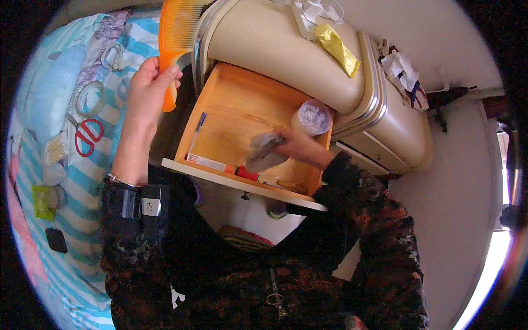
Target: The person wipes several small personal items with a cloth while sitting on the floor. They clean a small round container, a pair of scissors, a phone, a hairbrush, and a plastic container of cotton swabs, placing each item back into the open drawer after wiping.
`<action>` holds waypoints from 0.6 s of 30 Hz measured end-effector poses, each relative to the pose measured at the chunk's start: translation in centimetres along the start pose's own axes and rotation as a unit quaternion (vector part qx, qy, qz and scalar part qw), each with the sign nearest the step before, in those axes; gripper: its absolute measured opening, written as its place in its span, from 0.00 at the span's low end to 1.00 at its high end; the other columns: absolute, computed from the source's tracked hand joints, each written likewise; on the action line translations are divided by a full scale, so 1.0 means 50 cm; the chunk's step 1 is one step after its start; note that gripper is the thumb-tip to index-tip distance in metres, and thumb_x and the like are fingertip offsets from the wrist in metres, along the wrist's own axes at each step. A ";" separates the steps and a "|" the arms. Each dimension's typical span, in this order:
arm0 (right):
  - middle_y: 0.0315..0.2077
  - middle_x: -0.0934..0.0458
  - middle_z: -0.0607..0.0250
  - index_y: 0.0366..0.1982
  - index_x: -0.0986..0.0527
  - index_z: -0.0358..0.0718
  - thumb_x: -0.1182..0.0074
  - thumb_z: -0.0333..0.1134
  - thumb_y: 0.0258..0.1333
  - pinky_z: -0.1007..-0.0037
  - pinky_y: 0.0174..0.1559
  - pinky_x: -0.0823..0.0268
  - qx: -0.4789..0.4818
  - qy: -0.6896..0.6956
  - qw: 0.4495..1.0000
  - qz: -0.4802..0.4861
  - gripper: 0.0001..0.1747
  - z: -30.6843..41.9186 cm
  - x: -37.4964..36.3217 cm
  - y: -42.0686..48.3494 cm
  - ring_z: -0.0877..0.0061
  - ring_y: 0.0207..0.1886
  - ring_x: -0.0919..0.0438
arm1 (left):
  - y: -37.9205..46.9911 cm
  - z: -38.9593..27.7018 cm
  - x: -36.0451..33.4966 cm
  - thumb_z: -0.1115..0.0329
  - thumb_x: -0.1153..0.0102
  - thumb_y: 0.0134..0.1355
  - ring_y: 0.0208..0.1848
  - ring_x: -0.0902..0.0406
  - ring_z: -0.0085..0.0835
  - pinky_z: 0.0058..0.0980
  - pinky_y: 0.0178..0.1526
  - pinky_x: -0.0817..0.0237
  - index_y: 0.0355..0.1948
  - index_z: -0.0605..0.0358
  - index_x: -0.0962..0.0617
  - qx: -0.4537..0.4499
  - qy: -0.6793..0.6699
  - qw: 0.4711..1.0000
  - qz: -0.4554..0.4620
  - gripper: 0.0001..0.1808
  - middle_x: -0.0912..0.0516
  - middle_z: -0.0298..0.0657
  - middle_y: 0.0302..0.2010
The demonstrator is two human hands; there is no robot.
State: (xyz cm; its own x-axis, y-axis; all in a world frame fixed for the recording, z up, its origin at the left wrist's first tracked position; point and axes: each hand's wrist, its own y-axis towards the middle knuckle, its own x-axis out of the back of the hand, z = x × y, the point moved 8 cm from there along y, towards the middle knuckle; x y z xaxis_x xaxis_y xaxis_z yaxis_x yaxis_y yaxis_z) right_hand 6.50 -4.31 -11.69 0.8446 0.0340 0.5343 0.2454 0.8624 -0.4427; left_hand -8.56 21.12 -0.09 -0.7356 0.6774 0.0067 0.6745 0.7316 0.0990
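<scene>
My left hand (153, 84) grips the handle of an orange comb (168, 35) and holds it upright beside the nightstand (280, 53). Inside the pulled-out wooden drawer (235, 97), my right hand (303, 144) pinches a grey cloth (264, 154), blurred and hanging over the drawer bottom. Just behind that hand stands a round clear tub of cotton swabs (314, 117), in the drawer's back right corner. A blue pen (198, 132) lies along the left side. By the front panel are a slim white-and-orange box (208, 162) and a small red object (246, 173), partly covered by the cloth.
On the striped bedding (88, 206) at left lie red-handled scissors (87, 134), a tape roll (90, 98), a coiled white cable (112, 57) and a bundle of small sticks (56, 148). A yellow wrapper (338, 49) and a white power strip (306, 18) rest on the nightstand top.
</scene>
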 end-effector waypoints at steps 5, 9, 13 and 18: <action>0.33 0.21 0.51 0.44 0.28 0.30 0.43 0.33 0.43 0.65 0.37 0.28 -0.036 -0.246 0.961 -0.124 0.24 -0.067 0.094 -0.008 0.61 0.36 0.23 | 0.020 -0.011 -0.004 0.66 0.46 0.62 0.33 0.28 0.20 0.18 0.39 0.37 0.43 0.61 0.26 -0.010 -0.102 0.994 -0.031 0.12 0.22 0.35 0.33; 0.34 0.25 0.42 0.44 0.33 0.27 0.46 0.35 0.47 0.62 0.41 0.33 -0.068 -0.385 0.921 -0.010 0.24 -0.137 -0.005 0.039 0.51 0.41 0.27 | 0.026 0.002 -0.011 0.66 0.46 0.61 0.32 0.28 0.19 0.18 0.38 0.37 0.43 0.61 0.26 0.011 -0.136 0.990 -0.042 0.11 0.22 0.35 0.33; 0.36 0.27 0.43 0.44 0.34 0.28 0.50 0.31 0.49 0.58 0.41 0.35 0.129 -0.487 0.852 -0.145 0.21 -0.038 -0.078 0.084 0.55 0.42 0.29 | 0.022 0.016 0.002 0.67 0.46 0.61 0.31 0.28 0.19 0.19 0.36 0.37 0.42 0.61 0.26 0.037 -0.105 0.992 -0.065 0.11 0.22 0.35 0.32; 0.35 0.26 0.46 0.45 0.30 0.36 0.42 0.32 0.44 0.60 0.45 0.34 0.108 -0.173 0.979 -0.003 0.23 0.051 -0.130 0.130 0.53 0.42 0.27 | 0.014 0.022 0.020 0.67 0.47 0.62 0.31 0.28 0.19 0.19 0.36 0.37 0.42 0.61 0.26 0.057 -0.086 0.991 -0.088 0.11 0.22 0.35 0.32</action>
State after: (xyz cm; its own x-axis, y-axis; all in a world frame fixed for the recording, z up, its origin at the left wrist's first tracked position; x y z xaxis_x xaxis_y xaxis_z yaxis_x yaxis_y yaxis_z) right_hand 1.41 2.36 -16.21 0.6233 0.1653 0.7643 0.1111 0.9488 -0.2958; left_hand -8.77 22.40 -1.10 -0.8282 0.5339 -0.1706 0.5459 0.8374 -0.0294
